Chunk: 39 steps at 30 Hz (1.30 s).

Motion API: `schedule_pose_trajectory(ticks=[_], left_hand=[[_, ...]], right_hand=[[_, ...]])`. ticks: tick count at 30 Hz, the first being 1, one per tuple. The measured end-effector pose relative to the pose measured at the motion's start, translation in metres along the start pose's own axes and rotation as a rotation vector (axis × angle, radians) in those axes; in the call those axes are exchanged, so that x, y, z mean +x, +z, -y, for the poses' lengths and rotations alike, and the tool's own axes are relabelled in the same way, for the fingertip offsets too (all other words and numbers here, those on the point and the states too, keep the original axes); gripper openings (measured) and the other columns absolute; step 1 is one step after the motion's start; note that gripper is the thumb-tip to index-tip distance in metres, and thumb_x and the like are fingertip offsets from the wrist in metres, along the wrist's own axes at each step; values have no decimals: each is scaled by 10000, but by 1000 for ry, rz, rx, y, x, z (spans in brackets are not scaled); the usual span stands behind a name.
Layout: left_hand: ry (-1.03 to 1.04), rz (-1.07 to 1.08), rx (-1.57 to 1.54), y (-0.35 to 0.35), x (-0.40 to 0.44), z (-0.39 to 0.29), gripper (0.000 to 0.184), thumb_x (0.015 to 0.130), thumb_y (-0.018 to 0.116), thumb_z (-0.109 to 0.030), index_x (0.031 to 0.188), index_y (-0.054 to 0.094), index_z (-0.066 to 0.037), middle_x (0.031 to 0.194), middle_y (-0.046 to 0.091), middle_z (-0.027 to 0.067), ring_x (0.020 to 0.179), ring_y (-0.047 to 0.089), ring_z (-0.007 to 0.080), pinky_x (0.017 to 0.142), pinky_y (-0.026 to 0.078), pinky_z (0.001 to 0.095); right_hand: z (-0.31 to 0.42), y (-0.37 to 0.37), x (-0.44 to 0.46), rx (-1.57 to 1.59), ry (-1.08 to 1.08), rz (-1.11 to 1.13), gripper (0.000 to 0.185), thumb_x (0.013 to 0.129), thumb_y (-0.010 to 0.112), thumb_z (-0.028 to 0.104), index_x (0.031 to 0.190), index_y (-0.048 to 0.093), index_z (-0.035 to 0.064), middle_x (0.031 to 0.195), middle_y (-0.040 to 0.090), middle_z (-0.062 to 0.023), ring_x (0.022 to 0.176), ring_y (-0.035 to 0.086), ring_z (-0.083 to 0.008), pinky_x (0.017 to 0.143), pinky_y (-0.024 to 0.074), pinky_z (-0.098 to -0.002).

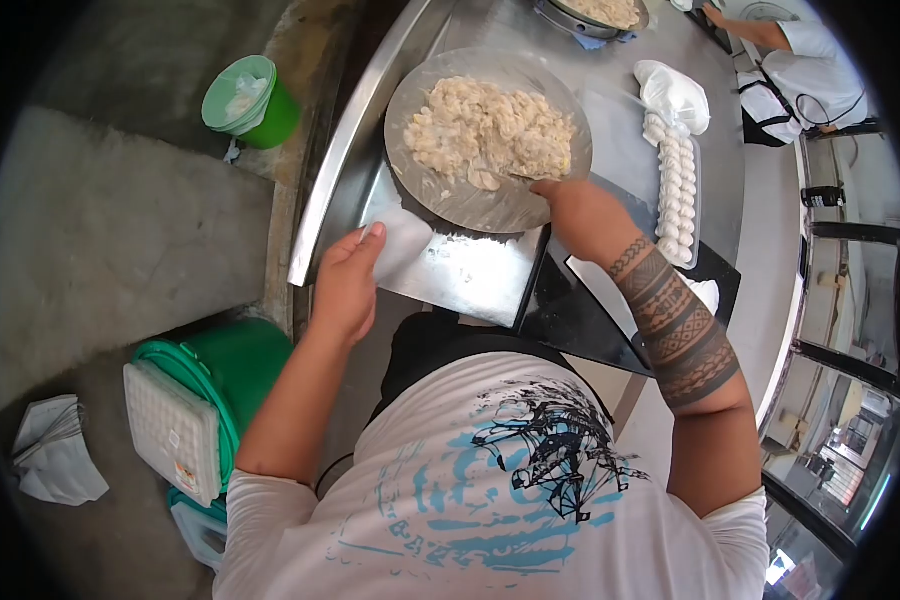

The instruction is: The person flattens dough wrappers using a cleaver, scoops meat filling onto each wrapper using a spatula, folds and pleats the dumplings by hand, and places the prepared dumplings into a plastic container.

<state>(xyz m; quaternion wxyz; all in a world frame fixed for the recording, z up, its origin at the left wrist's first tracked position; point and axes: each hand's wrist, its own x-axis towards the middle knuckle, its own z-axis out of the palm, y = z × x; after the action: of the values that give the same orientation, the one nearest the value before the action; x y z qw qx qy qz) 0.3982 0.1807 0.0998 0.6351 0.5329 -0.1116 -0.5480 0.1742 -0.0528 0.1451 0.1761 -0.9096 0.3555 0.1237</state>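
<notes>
A wide metal bowl (440, 205) holds a pale, lumpy, wet mixture (490, 125). My right hand (582, 215) is closed at the bowl's near right rim, its fingertips by the mixture. It grips what looks like a thin utensil, mostly hidden, whose kind I cannot make out. My left hand (348, 280) pinches a thin, white, translucent sheet (402, 240) between thumb and fingers, left of and below the bowl. To the right, a clear tray (692, 215) carries rows of small, round white pieces (675, 190).
A white plastic bag (672, 95) lies at the tray's far end. Another bowl (595, 22) of similar mixture stands at the back. A person (810, 70) works at far right. On the floor left are a green bucket (275, 115) and a large green container (240, 370).
</notes>
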Motion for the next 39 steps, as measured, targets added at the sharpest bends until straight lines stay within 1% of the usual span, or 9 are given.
schedule_pose_trajectory(ticks=[4, 5, 9, 11, 17, 23, 26, 31, 39], left_hand=[[-141, -88, -217, 10, 13, 24, 372, 1103, 579, -275, 1264, 653, 52, 1209, 714, 129, 1106, 689, 219, 1012, 531, 385], [-172, -83, -269, 8, 19, 37, 378, 1109, 554, -269, 1290, 620, 56, 1265, 680, 163, 1155, 677, 278, 1051, 526, 457], [-290, -122, -485, 35, 24, 45, 419, 1128, 472, -264, 1382, 524, 65, 1362, 625, 205, 1296, 604, 361, 1131, 469, 563], [-295, -76, -531, 49, 21, 40, 458, 1134, 434, -274, 1431, 466, 73, 1432, 572, 230, 1355, 561, 374, 1177, 436, 550], [-308, 52, -557, 63, 7, 23, 484, 1135, 403, -298, 1437, 471, 75, 1439, 583, 233, 1378, 552, 378, 1180, 430, 543], [-172, 25, -533, 71, 3, 2, 500, 1137, 394, -304, 1457, 453, 75, 1465, 566, 231, 1393, 540, 372, 1194, 419, 537], [-141, 44, -543, 77, 4, -6, 505, 1137, 391, -305, 1469, 445, 73, 1478, 558, 226, 1402, 534, 370, 1203, 410, 534], [-67, 77, -506, 83, 8, -16, 511, 1138, 391, -309, 1489, 432, 60, 1500, 547, 217, 1414, 525, 366, 1215, 396, 530], [-68, 171, -466, 87, 17, -24, 509, 1137, 403, -312, 1500, 428, 44, 1502, 550, 199, 1413, 529, 357, 1216, 395, 520]], right_hand=[[-8, 11, -20, 55, -131, -13, 431, 924, 527, -5, 1315, 693, 65, 1055, 732, -246, 1002, 699, -431, 875, 559, -489], [-9, 10, -28, 66, -159, -16, 431, 925, 524, -11, 1316, 692, 60, 1045, 730, -248, 983, 697, -434, 861, 557, -484], [-11, 1, -54, 262, -203, 26, 471, 906, 524, -46, 1335, 685, 66, 971, 718, -223, 898, 690, -413, 834, 546, -473], [-11, -5, -65, 442, -194, 107, 450, 909, 559, -14, 1328, 688, 85, 1021, 722, -216, 957, 691, -400, 867, 550, -479], [4, 16, -99, 200, -391, -219, 586, 830, 554, -117, 1361, 683, 96, 850, 592, -121, 809, 624, -297, 746, 529, -402], [8, -23, -130, 394, -219, -226, 556, 859, 596, -83, 1353, 695, 152, 860, 583, -124, 816, 633, -332, 727, 519, -445], [21, -18, -142, 457, -273, -157, 555, 857, 592, -96, 1346, 697, 143, 841, 578, -134, 790, 622, -338, 711, 515, -448], [-9, 12, -126, 549, -23, -435, 514, 881, 523, -126, 1330, 687, 64, 846, 631, -144, 803, 656, -304, 777, 544, -390], [12, 12, -129, 553, -103, -347, 516, 912, 536, -77, 1372, 668, 118, 888, 640, -140, 825, 654, -316, 770, 547, -416]])
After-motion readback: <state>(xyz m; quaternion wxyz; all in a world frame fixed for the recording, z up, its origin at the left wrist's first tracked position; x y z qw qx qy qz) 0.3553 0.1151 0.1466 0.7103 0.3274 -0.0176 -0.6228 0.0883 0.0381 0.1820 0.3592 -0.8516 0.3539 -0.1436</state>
